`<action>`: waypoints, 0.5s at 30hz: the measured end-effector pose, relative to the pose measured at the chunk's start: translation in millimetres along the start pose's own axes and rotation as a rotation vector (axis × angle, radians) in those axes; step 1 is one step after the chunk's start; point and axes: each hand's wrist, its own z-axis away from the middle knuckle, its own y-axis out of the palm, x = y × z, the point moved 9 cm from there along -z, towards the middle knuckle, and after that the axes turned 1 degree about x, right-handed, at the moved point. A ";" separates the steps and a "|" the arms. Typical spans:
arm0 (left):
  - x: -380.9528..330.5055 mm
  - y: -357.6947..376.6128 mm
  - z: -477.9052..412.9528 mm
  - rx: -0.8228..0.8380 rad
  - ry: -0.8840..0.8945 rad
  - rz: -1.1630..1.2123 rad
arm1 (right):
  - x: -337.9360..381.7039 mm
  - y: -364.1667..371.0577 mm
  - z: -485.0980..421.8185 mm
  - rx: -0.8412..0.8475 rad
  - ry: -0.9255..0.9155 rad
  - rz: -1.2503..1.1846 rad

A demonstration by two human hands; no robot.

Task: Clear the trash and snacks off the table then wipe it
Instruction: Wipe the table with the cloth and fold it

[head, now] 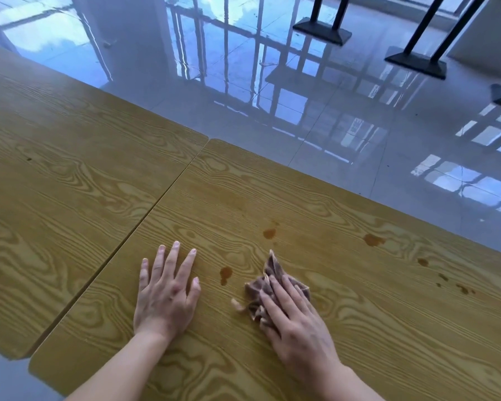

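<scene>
A crumpled, brown-stained tissue [256, 287] lies on the wood-grain table [359, 328]. My right hand [295, 319] presses flat on top of it, fingers covering most of it. My left hand [167, 293] rests flat on the table to the left, fingers spread, holding nothing. Brown liquid spots mark the tabletop: one [225, 274] between my hands, one [269, 233] beyond the tissue, one [373, 240] farther right, and small ones [446, 280] toward the right edge.
A second wood-grain table [55, 169] abuts on the left, with a narrow seam between the two. Beyond the far edge is glossy tiled floor [301, 117]. Black table bases [321, 31] stand at the top right.
</scene>
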 end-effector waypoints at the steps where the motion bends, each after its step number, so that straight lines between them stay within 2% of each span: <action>1: 0.0 0.9 -0.2 0.005 -0.002 0.001 | -11.4 -3.6 4.3 -0.007 -0.021 0.010; 2: -0.4 1.5 -0.5 0.006 -0.002 0.001 | -32.0 -9.8 0.6 -0.033 0.030 0.033; 5: -2.1 1.2 -2.0 -0.003 0.003 -0.003 | -98.0 -33.7 -49.0 -0.090 0.393 -0.002; 7: -1.9 1.0 -1.2 0.003 0.006 -0.004 | -103.5 -34.1 -80.6 -0.059 0.535 -0.024; 10: -1.0 -1.2 -0.3 -0.001 -0.002 0.008 | -62.5 -21.3 -78.2 -0.066 0.370 0.009; 13: -1.3 -2.2 0.0 -0.006 0.000 0.022 | -23.5 -2.4 -19.4 -0.047 0.112 0.028; 15: -1.3 -2.3 -0.8 -0.010 0.006 0.024 | -23.3 0.6 -0.1 -0.029 -0.004 0.024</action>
